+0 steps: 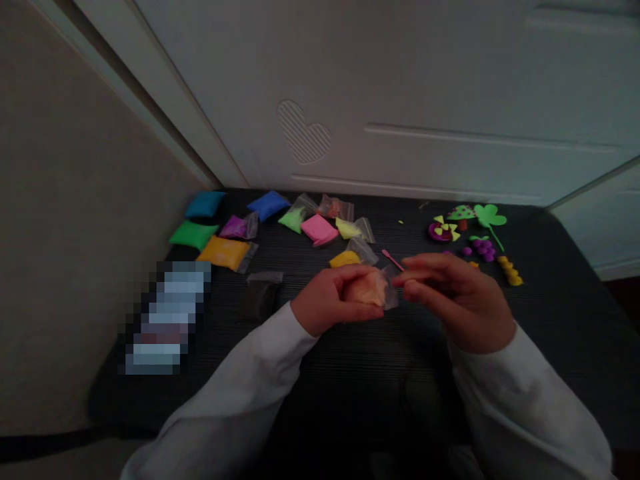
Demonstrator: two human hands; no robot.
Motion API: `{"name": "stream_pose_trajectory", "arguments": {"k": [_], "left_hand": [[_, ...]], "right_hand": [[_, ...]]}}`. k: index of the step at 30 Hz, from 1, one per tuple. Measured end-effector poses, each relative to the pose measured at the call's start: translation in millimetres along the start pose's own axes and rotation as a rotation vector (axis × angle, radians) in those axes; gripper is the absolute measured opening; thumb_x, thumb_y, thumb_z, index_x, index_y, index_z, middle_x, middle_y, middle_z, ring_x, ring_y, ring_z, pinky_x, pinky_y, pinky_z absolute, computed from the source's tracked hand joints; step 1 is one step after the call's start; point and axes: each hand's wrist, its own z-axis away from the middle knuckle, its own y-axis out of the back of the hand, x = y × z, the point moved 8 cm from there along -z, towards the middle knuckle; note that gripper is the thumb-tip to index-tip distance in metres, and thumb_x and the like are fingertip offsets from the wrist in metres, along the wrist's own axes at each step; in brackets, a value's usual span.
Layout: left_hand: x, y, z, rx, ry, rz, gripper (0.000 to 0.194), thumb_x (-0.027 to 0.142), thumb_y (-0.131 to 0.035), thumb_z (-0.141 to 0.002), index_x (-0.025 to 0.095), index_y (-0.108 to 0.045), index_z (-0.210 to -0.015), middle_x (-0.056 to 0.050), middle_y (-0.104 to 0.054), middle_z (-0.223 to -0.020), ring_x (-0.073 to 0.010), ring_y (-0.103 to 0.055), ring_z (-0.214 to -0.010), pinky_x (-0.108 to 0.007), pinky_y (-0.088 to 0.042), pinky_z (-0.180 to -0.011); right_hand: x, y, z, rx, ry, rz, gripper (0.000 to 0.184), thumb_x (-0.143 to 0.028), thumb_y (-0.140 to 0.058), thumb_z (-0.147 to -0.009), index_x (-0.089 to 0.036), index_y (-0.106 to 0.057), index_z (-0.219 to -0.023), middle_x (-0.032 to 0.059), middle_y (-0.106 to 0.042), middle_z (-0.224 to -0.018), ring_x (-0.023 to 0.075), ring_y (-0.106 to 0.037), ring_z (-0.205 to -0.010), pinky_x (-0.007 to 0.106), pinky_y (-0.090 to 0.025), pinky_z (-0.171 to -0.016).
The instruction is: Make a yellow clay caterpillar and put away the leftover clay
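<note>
My left hand (pixel 327 303) is wrapped round a small clear bag of peach-coloured modelling clay (pixel 367 290), its plastic mouth pointing right. Just right of that mouth, my right hand (pixel 457 300) has thumb and fingertips drawn together in a pinch; whatever lies between them is too small or hidden to make out. Behind the hands, a pink modelling tool (pixel 393 259) lies on the dark table, partly covered by my right fingers. A bag of yellow clay (pixel 345 259) rests just beyond my left hand.
Bags of clay, including blue (pixel 269 205), pink (pixel 320 230), orange (pixel 224 252) and black (pixel 260 297), lie left and behind on the dark table (pixel 320 373). Finished clay shapes stand at right: a green flower (pixel 490 215), purple grapes (pixel 484 250). A white panel (pixel 400 87) rises behind.
</note>
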Motion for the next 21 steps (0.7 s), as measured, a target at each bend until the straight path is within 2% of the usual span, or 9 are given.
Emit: {"name": "stream_pose_trajectory", "arguments": {"k": [2, 5, 8, 12, 16, 19, 21], "left_hand": [[-0.9, -2.7, 1.1, 0.027, -0.021, -0.11, 0.047, 0.023, -0.076, -0.054, 0.015, -0.06, -0.098, -0.003, -0.062, -0.092, -0.0162, -0.057, -0.084, -0.031, -0.043, -0.08], [4.3, -2.5, 4.5, 0.117, -0.094, -0.308, 0.053, 0.028, -0.076, -0.055, 0.015, -0.058, -0.104, -0.006, -0.061, -0.102, -0.0199, -0.057, -0.094, -0.034, -0.042, -0.086], [11.3, -2.8, 7.0, 0.162, -0.17, -0.402, 0.054, 0.03, -0.075, -0.057, 0.016, -0.057, -0.106, -0.007, -0.061, -0.106, -0.0207, -0.056, -0.098, -0.035, -0.041, -0.089], [12.3, -4.0, 5.9, 0.118, -0.19, -0.271, 0.052, 0.029, -0.073, -0.06, 0.018, -0.056, -0.108, -0.005, -0.061, -0.107, -0.0188, -0.056, -0.097, -0.032, -0.042, -0.087], [7.3, -9.3, 4.0, 0.036, -0.111, -0.123, 0.044, 0.027, -0.071, -0.063, 0.019, -0.058, -0.104, -0.002, -0.061, -0.101, -0.0158, -0.055, -0.093, -0.028, -0.04, -0.084], [3.7, -14.3, 3.9, -0.005, -0.04, -0.049, 0.04, 0.03, -0.07, -0.065, 0.017, -0.06, -0.101, -0.001, -0.06, -0.093, -0.0135, -0.053, -0.084, -0.026, -0.039, -0.077], [-0.3, -16.6, 3.7, -0.028, 0.008, 0.053, 0.038, 0.034, -0.068, -0.066, 0.016, -0.061, -0.098, 0.0, -0.057, -0.081, -0.0102, -0.05, -0.071, -0.023, -0.038, -0.066]], "right_hand": [[8.4, 0.0, 0.7, 0.083, -0.082, -0.014, 0.021, -0.025, -0.063, -0.074, -0.022, -0.057, -0.094, -0.0018, -0.068, -0.077, 0.0109, -0.064, -0.066, 0.023, -0.05, -0.061], [7.9, 0.7, 0.0, 0.156, -0.068, 0.136, 0.013, -0.029, -0.067, -0.069, -0.02, -0.059, -0.071, -0.0025, -0.065, -0.065, 0.0098, -0.06, -0.057, 0.021, -0.047, -0.053], [0.6, -0.5, -1.3, 0.149, 0.032, 0.214, 0.004, -0.026, -0.063, -0.074, -0.021, -0.062, -0.075, -0.0027, -0.067, -0.07, 0.0085, -0.06, -0.061, 0.02, -0.047, -0.057], [-3.0, -3.6, -0.9, 0.127, 0.108, 0.235, 0.013, -0.019, -0.057, -0.079, -0.024, -0.062, -0.089, -0.0025, -0.068, -0.085, 0.0092, -0.062, -0.075, 0.021, -0.048, -0.067], [-0.2, -1.1, -1.4, 0.178, 0.1, 0.214, 0.011, -0.019, -0.062, -0.075, -0.023, -0.062, -0.085, -0.0024, -0.068, -0.078, 0.0093, -0.061, -0.067, 0.021, -0.048, -0.06], [-3.3, -4.4, -4.0, 0.114, 0.167, 0.147, 0.006, -0.017, -0.062, -0.074, -0.021, -0.063, -0.079, -0.0006, -0.068, -0.079, 0.0106, -0.061, -0.074, 0.023, -0.048, -0.068], [-7.6, -7.4, -5.1, 0.053, 0.22, 0.118, 0.008, -0.015, -0.059, -0.076, -0.02, -0.064, -0.081, 0.0007, -0.068, -0.081, 0.0114, -0.061, -0.079, 0.026, -0.048, -0.074]]}}
